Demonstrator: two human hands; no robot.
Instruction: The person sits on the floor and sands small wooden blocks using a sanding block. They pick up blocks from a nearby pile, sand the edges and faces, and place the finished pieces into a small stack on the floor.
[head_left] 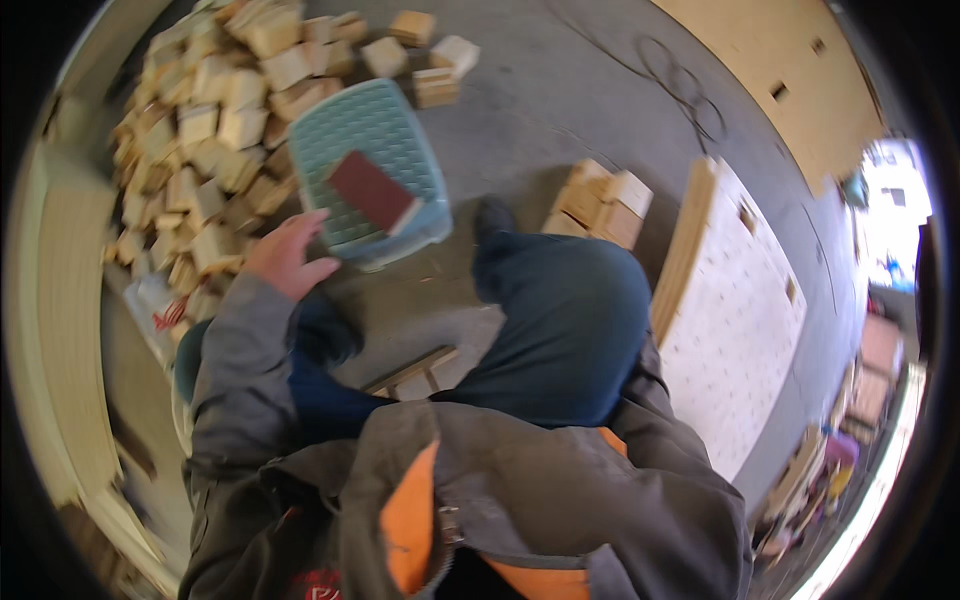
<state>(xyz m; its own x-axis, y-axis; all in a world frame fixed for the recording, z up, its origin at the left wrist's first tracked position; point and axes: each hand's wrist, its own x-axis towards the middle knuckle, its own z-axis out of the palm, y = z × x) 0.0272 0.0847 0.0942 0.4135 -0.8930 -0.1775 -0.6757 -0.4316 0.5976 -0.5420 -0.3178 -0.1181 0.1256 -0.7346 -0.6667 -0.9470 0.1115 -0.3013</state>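
Note:
My left hand [290, 255] is at the near left corner of a low teal plastic stool [360, 115] with a woven-pattern top. Its thumb and fingers are apart, and nothing shows between them; whether the fingertips touch the stool, I cannot tell. On the stool lies a flat dark red rectangular piece [372, 190] with a pale edge, slightly beyond my fingers. My right sleeve [660, 420] runs down beside my right thigh, and the hand at its end is hidden.
Loose wooden blocks [215, 130] are heaped left of the stool. A small stack of blocks [600, 205] sits beyond my right knee. Right of it leans a speckled pale board [735, 310] with square holes. A dark cable [680, 85] loops across the grey floor.

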